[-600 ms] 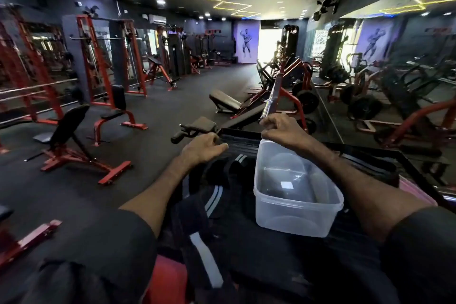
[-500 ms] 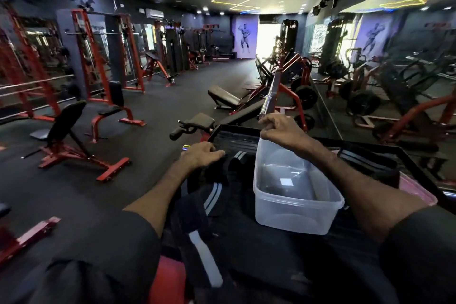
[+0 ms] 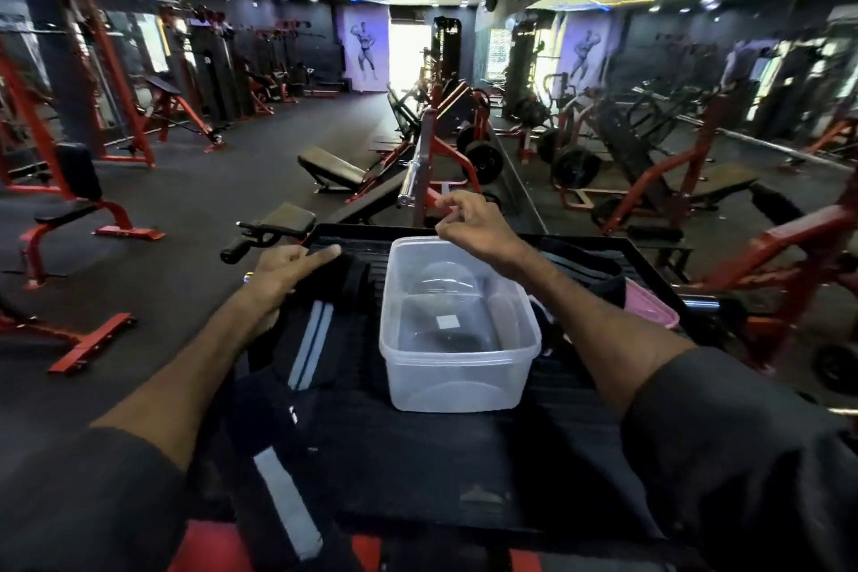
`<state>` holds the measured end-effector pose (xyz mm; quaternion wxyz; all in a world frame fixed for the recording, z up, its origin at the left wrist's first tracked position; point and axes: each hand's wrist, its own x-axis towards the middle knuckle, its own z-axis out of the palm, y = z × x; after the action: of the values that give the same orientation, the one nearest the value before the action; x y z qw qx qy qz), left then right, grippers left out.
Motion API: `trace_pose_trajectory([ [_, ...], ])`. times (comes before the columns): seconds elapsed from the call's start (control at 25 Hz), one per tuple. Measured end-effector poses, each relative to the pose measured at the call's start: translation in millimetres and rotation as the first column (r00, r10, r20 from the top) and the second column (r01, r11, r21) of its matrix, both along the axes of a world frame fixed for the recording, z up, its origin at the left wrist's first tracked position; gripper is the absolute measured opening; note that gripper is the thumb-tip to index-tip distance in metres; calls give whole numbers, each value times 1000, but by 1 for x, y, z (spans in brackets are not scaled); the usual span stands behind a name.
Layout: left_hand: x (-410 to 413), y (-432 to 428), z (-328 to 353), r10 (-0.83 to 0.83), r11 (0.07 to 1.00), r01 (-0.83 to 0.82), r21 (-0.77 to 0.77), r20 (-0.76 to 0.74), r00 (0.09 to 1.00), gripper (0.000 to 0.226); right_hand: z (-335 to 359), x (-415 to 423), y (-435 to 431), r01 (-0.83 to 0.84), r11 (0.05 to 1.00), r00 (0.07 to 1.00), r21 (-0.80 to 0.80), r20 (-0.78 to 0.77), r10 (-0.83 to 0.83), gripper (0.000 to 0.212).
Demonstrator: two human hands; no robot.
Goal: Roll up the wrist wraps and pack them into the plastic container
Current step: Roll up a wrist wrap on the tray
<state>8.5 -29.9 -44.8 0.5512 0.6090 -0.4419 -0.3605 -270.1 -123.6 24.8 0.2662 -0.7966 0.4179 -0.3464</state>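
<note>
Black wrist wraps [image 3: 310, 339] with pale stripes trail off the near left table [image 3: 418, 469] edge, where the left hand [image 3: 290, 272] lies flat and unclenched on them, so one could slide floorward, while the right hand [image 3: 473, 223], fingers loosely curled on nothing, hovers over the empty plastic container [image 3: 457, 367] and might nudge it.

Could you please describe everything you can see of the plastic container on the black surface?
The plastic container is a clear, rounded-corner rectangular tub of thin translucent plastic with a thickened rim. It stands upright and open, with no lid on it, and is empty; a small pale square shows at its base. It rests on the black surface, right of the striped wrist wraps. The right hand is at its far rim; whether it touches is unclear.
</note>
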Motion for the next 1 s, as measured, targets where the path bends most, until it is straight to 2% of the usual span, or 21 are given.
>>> trace_pose_trajectory([
  [0.08,-12,-6,20,-8,991,-13,-136,-150,989,59,7,-14,-2,33,999,999,17,16,-33,35],
  [0.2,-39,-9,61,34,961,-80,-266,-174,984,36,20,-41,-5,116,993,992,26,41,-117,33],
  [0.32,-73,-8,110,-32,919,-54,-391,-210,977,25,29,-75,-7,225,974,971,37,80,-227,35],
  [0.52,-140,1,172,-177,842,5,-539,-269,947,20,19,-138,-14,436,893,891,110,85,-446,7],
  [0.6,-168,4,176,-219,830,18,-558,-297,929,23,4,-162,-19,533,831,838,161,36,-544,15],
  [0.68,-196,4,168,-290,844,88,-530,-313,904,22,-12,-181,-18,615,753,780,234,-42,-624,35],
  [0.76,-217,2,154,-360,856,160,-492,-343,868,24,-34,-198,-35,608,721,782,333,-98,-615,57],
  [0.84,-233,1,143,-345,879,158,-449,-373,861,21,-47,-205,-44,556,705,799,439,-50,-599,71],
  [0.88,-241,3,139,-325,889,139,-437,-388,863,19,-57,-207,-57,514,695,802,503,5,-597,71],
  [0.96,-255,7,135,-307,894,122,-430,-393,867,17,-63,-202,-60,359,715,839,600,129,-529,53],
  [1.0,-262,10,131,-310,896,130,-425,-387,869,16,-62,-197,-54,336,701,831,630,152,-535,52],
])
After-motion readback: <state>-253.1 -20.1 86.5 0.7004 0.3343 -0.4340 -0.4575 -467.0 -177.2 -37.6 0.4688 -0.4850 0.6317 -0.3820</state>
